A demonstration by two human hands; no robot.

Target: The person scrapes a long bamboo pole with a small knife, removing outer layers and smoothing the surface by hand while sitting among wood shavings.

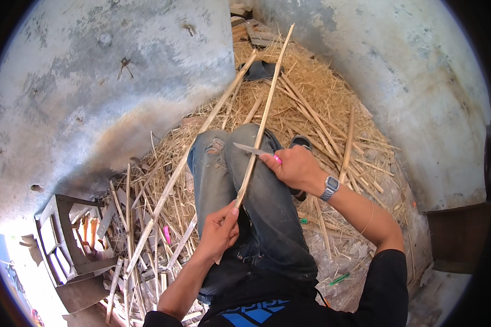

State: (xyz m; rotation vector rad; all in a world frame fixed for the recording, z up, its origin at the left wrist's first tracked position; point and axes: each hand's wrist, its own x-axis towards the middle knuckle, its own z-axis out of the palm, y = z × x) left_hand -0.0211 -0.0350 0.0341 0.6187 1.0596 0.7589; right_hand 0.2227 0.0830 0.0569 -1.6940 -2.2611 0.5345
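Observation:
A long, thin split-wood strip (pixel 267 109) slants across my jeans, its far tip pointing up and away. Near its lower end, my left hand (pixel 220 228) is closed round it. My right hand (pixel 294 168) grips a knife with a pink handle (pixel 278 159). The short pointed blade (pixel 246 147) lies across the strip over my knee, pointing left. Whether the edge bites into the wood I cannot tell. Most of the handle is hidden in my fist.
Shavings (pixel 322 82) and several loose strips cover the floor around my legs. Another long strip (pixel 174 175) leans along my left side. A dark wooden frame (pixel 73 240) stands at the left. Grey walls (pixel 163 49) rise on both sides. A green object (pixel 339 279) lies at lower right.

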